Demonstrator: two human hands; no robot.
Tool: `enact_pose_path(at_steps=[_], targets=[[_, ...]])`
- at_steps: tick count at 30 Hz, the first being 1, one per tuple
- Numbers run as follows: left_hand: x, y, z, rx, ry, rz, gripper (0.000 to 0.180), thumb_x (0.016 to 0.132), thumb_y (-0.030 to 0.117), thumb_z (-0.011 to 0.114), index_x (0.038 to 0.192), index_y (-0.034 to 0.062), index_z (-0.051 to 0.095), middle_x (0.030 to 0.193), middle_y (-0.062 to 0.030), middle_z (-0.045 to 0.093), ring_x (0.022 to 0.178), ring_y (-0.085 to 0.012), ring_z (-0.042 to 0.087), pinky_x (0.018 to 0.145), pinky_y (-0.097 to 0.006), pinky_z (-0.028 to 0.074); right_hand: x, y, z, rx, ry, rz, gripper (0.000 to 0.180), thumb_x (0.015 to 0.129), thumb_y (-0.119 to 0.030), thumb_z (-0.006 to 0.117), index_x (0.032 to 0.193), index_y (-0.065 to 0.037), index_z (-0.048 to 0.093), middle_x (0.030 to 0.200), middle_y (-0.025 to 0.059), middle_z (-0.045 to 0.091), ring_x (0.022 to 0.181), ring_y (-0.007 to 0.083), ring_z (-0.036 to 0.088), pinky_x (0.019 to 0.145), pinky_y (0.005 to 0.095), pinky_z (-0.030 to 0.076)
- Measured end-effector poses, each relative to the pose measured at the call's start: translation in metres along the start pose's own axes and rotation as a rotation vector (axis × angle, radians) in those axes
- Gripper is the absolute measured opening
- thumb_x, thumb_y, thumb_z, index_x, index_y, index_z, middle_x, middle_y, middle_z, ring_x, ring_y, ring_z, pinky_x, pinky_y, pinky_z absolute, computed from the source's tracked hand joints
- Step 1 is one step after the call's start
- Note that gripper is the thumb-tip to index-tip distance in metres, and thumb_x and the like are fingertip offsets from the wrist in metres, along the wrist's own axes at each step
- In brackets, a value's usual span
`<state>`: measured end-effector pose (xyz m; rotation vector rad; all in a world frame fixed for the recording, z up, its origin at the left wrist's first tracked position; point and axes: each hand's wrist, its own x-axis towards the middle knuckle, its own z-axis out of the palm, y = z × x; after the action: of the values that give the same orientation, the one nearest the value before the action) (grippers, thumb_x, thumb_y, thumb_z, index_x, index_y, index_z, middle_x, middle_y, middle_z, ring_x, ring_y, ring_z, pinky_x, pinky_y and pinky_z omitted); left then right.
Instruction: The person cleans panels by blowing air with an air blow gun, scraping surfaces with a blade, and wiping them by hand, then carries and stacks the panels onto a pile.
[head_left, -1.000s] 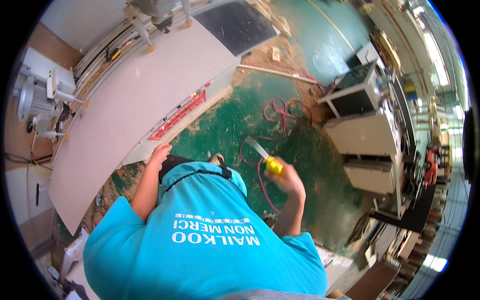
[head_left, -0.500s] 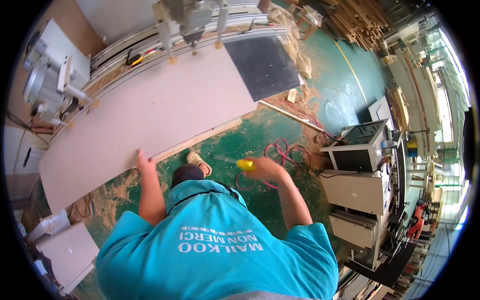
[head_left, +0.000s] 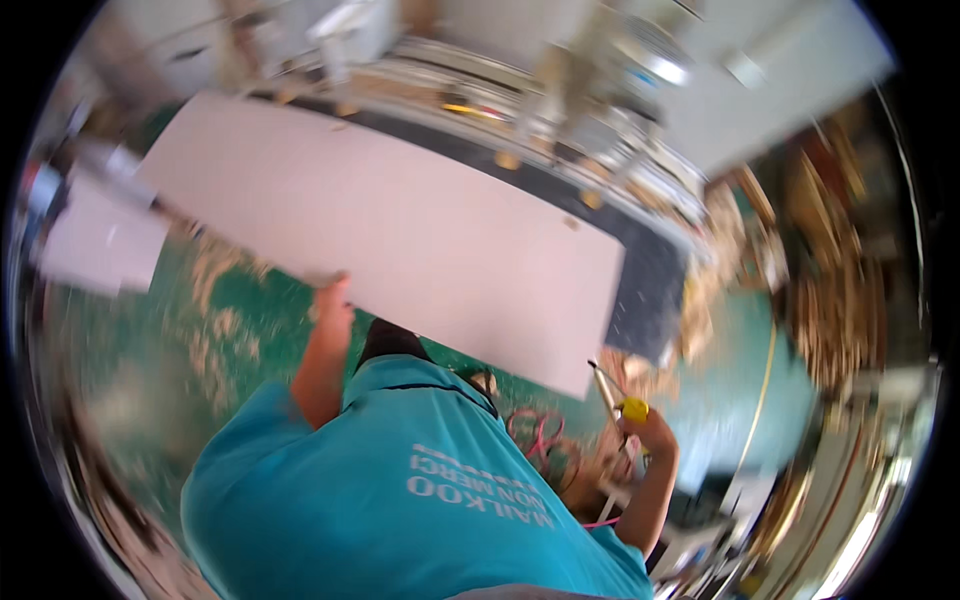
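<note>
A large pale pink board [head_left: 400, 240] lies across the dark machine bed [head_left: 650, 290]. My left hand [head_left: 333, 300] is closed on the board's near edge, with its fingertips hidden at the edge. Off the board's near right corner, my right hand [head_left: 655, 432] is wrapped round a yellow-handled tool [head_left: 633, 409]. Blur hides the tool's exact kind and working end. Along the board's far side and right end, dark strips of the bed show.
Machine heads [head_left: 615, 110] with round yellowish feet stand along the far rail. Pinkish hose [head_left: 538, 430] coils on the dusty green floor [head_left: 240, 340]. At far right are stacked timber strips [head_left: 840, 320]; a pale cabinet-like block [head_left: 105, 235] stands left.
My view has turned, blurring the surroundings. The board has shifted toward me from the far rail, exposing a dark strip behind it. My right hand has moved rightward with the yellow-handled tool.
</note>
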<state>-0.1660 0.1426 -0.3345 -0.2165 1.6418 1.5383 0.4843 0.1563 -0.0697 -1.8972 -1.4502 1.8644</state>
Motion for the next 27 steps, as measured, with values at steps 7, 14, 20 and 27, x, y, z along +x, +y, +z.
enact_pose_path(at_steps=[7, 14, 20, 27], targets=[[-0.09, -0.137, 0.001, -0.206, -0.077, -0.321, 0.04, 0.08, 0.016, 0.074, 0.117, 0.01, 0.059, 0.11, -0.0087, 0.063, 0.089, -0.0255, 0.064, 0.075, -0.045, 0.055, 0.178, -0.137, 0.038, -0.336, -0.258, -0.193, 0.029, 0.079, -0.018, 0.074, 0.103, -0.003, 0.066, 0.072, 0.0004, 0.061, 0.06, 0.0093, 0.057, 0.054, 0.0266, 0.046], [-0.012, -0.046, -0.051, -0.413, 0.376, -0.029, 0.06, 0.076, 0.033, 0.078, 0.12, -0.0017, 0.056, 0.116, -0.0171, 0.06, 0.098, -0.0273, 0.059, 0.082, -0.042, 0.051, 0.271, -0.247, 0.182, -0.712, -0.222, -0.315, 0.041, 0.076, -0.022, 0.075, 0.112, -0.006, 0.065, 0.072, 0.0022, 0.063, 0.058, 0.0101, 0.057, 0.054, 0.0266, 0.049], [0.072, 0.063, -0.085, -0.036, 0.874, 0.038, 0.084, 0.081, 0.053, 0.067, 0.133, -0.008, 0.042, 0.128, -0.027, 0.052, 0.112, -0.0376, 0.055, 0.097, -0.045, 0.044, 0.382, -0.256, 0.195, -0.827, -0.08, -0.871, 0.037, 0.072, -0.001, 0.065, 0.109, -0.004, 0.064, 0.095, 0.0126, 0.068, 0.092, 0.032, 0.064, 0.086, 0.0366, 0.05], [0.136, 0.038, -0.118, -0.223, 0.56, -0.141, 0.088, 0.084, 0.063, 0.058, 0.137, -0.0049, 0.04, 0.135, -0.0262, 0.048, 0.124, -0.0346, 0.048, 0.103, -0.045, 0.039, 0.388, -0.272, 0.153, -1.044, 0.125, -0.321, 0.05, 0.082, -0.047, 0.069, 0.11, -0.007, 0.064, 0.103, 0.023, 0.066, 0.102, 0.0406, 0.062, 0.085, 0.0473, 0.049]])
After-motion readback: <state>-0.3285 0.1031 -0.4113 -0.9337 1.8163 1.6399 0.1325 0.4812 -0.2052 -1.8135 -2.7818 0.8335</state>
